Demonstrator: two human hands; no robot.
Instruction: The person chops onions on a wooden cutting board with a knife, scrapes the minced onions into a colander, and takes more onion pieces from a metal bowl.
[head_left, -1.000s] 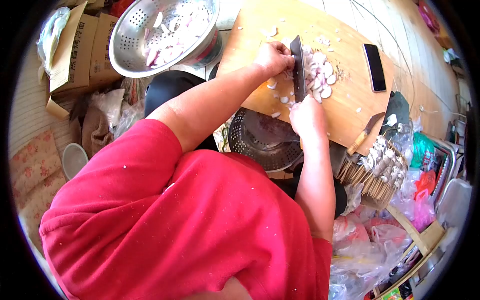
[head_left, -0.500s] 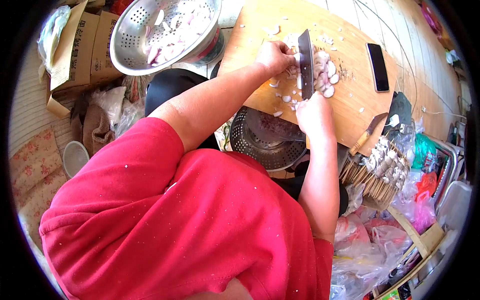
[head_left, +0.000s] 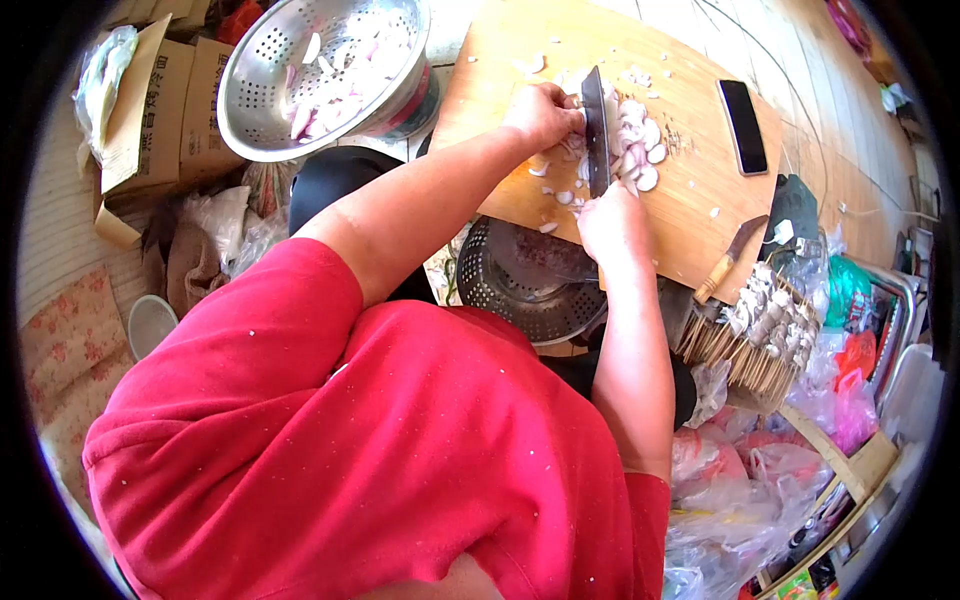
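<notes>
On the wooden board, a wide dark cleaver stands on edge, its blade pointing away from me. My right hand is closed round its near end. Against the blade's left side, my left hand has its fingers bent together on a pale piece, mostly hidden by the fingers. Sliced pale purple pieces lie heaped just right of the blade, with small scraps scattered round. A steel colander at the upper left holds more pieces.
A phone and a wooden-handled knife lie on the board's right side. Below that corner are skewers and plastic bags. Under the near edge sits another colander. Cardboard boxes stand at the left.
The cleaver and both hands stay together at the heap, with only slight shifts. The whole view has moved a little, so the board appears shifted left since half a second ago.
</notes>
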